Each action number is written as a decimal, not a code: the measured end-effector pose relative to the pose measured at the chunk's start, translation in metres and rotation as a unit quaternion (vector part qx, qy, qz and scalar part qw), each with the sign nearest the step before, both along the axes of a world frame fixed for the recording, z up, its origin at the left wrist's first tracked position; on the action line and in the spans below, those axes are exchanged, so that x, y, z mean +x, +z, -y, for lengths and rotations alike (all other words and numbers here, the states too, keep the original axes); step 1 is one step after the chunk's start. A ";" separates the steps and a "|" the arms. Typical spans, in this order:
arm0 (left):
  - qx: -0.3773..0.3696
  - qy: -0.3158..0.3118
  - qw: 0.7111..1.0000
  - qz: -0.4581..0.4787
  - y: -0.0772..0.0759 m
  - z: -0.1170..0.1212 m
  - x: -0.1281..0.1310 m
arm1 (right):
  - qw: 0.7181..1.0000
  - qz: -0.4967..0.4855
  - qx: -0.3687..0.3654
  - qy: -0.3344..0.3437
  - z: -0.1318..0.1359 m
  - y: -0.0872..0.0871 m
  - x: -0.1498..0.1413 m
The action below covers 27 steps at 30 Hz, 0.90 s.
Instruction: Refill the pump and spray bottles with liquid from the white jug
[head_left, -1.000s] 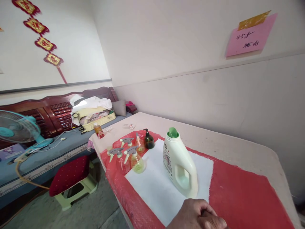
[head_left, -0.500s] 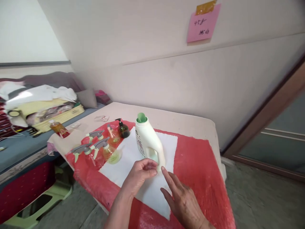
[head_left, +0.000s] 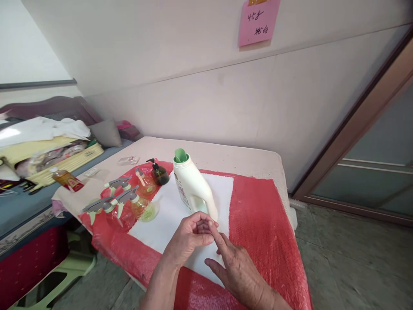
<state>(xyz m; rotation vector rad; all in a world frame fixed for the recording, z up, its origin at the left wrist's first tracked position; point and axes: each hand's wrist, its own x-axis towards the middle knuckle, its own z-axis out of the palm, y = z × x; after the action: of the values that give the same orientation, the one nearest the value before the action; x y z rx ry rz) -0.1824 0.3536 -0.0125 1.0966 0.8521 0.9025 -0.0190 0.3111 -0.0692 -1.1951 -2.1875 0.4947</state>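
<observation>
A cream-white detergent jug (head_left: 195, 185) with a green pour spout and a side handle stands uncapped on a white cloth (head_left: 222, 191). In front of its handle, my left hand (head_left: 190, 237) has curled fingers, with a gap between them and the thumb; nothing shows inside. My right hand (head_left: 237, 269) has its fingers apart, and its index fingertip meets the left hand's fingertips. Neither hand grips the jug. Left of the jug are a dark pump bottle (head_left: 160, 174) and several clear spray bottles, one of them yellowish (head_left: 142, 207).
Red sheeting (head_left: 258, 219) lies under the white cloth on a pale table (head_left: 226, 157) against the wall. An amber bottle (head_left: 66, 178) lies at the table's left edge, beside a bed (head_left: 16, 206). A green stool (head_left: 69, 267) stands at lower left. A brown-framed door (head_left: 348, 120) is at right.
My view has shifted slightly right, so the jug and table appear further left. My right index finger has come in to touch my left fingertips.
</observation>
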 end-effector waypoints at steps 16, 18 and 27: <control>0.031 0.011 0.999 0.013 -0.001 0.001 -0.002 | 0.980 -0.145 -0.125 0.046 0.003 0.006 0.002; 0.032 0.011 0.999 0.020 0.000 0.001 -0.002 | 0.981 -0.140 -0.123 0.046 0.003 0.005 0.002; 0.033 0.051 0.998 -0.009 0.002 0.002 0.002 | 0.988 -0.099 -0.110 0.053 0.004 0.005 0.001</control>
<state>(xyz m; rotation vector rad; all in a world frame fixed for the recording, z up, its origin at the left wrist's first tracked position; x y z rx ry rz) -0.1809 0.3512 -0.0104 1.1272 0.9061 1.0133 -0.0179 0.3076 -0.0646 -1.0926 -2.0715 0.8814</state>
